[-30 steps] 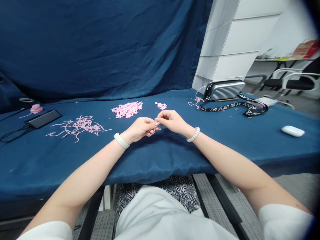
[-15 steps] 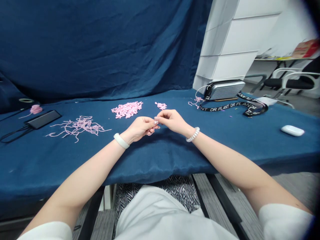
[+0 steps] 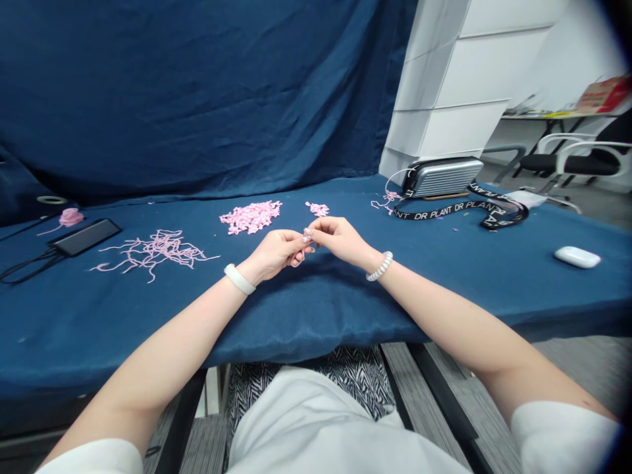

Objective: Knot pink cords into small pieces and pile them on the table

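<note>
My left hand (image 3: 280, 251) and my right hand (image 3: 340, 238) meet fingertip to fingertip above the blue-covered table. Both are closed in a pinch, and whatever small thing sits between the fingers is mostly hidden by them. Just beyond my left hand lies a heap of small pink knotted yarn pieces (image 3: 251, 217). A smaller cluster of pink pieces (image 3: 317, 209) rests behind my right hand. To the left, loose pink yarn strands (image 3: 160, 250) are spread in a tangle.
A black power bank (image 3: 91, 237) with cables and a pink yarn ball (image 3: 70, 216) lie at far left. On the right are a silver ribbed case (image 3: 447, 178), a black lettered strap (image 3: 434, 214), pink yarn scraps (image 3: 388, 199) and a white oval case (image 3: 577, 257). A blue curtain (image 3: 197, 99) hangs behind.
My hands stay pinched together at almost the same spot, with only a slight shift of the fingertips. The yarn piles have not moved.
</note>
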`<state>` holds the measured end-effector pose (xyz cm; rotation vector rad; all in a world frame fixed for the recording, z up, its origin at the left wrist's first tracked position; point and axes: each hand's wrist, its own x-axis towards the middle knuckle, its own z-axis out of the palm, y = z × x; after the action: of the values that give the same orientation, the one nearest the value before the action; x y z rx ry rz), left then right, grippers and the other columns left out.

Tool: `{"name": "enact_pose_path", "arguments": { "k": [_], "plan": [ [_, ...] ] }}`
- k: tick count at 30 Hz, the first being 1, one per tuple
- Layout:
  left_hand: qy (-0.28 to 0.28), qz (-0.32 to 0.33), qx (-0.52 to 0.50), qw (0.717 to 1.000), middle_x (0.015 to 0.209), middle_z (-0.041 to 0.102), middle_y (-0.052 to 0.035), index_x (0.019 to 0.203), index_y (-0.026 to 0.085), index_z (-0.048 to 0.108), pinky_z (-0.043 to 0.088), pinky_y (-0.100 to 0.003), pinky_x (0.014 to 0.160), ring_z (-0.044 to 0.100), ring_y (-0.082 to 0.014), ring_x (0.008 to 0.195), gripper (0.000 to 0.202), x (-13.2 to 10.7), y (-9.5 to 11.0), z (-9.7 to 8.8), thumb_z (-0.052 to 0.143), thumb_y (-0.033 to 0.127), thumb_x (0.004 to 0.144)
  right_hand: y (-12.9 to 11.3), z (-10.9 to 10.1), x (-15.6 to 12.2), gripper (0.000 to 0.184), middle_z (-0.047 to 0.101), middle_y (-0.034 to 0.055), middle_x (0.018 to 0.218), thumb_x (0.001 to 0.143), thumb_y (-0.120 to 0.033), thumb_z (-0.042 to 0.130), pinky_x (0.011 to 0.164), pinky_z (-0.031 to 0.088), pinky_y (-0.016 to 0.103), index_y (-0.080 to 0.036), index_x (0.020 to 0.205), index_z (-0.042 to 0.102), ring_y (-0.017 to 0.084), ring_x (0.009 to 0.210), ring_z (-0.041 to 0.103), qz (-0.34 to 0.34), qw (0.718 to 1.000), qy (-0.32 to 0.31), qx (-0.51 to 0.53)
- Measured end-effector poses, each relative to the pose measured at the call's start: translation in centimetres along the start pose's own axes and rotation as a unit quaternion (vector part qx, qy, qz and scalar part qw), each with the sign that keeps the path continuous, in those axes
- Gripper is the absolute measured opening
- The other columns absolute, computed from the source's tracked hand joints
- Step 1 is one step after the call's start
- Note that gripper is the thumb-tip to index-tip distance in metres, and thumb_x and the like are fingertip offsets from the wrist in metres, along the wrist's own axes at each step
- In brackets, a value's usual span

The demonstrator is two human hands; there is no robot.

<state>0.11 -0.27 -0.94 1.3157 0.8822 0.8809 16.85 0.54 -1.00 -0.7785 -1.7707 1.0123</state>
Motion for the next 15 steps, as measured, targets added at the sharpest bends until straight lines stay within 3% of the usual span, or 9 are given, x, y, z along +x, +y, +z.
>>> {"name": "enact_pose_path", "arguments": {
  "k": [5, 15],
  "plan": [
    [-0.003, 0.001, 0.001, 1.000, 0.064, 0.061, -0.0030, 0.068, 0.008, 0.063, 0.039, -0.016, 0.042, 0.049, -0.0037, 0.047, 0.032, -0.06, 0.01, 0.13, 0.076, 0.038, 0.065, 0.10, 0.32, -0.04, 0.023, 0.056, -0.0006, 0.062, 0.075, -0.035, 0.061, 0.059, 0.043, 0.024, -0.015, 0.066, 0.055, 0.010, 0.059, 0.052, 0.014, 1.000, 0.017, 0.002],
    [-0.024, 0.026, -0.017, 0.999, 0.067, 0.062, -0.0020, 0.075, 0.010, 0.063, 0.041, -0.017, 0.048, 0.051, -0.0045, 0.051, 0.027, -0.03, -0.15, -0.13, 0.069, 0.037, 0.073, 0.75, 0.37, 0.17, 0.035, 0.056, 0.0001, 0.061, 0.075, -0.047, 0.063, 0.060, 0.046, 0.026, -0.016, 0.064, 0.051, 0.010, 0.057, 0.054, 0.025, 0.996, 0.044, 0.067]
  ]
}}
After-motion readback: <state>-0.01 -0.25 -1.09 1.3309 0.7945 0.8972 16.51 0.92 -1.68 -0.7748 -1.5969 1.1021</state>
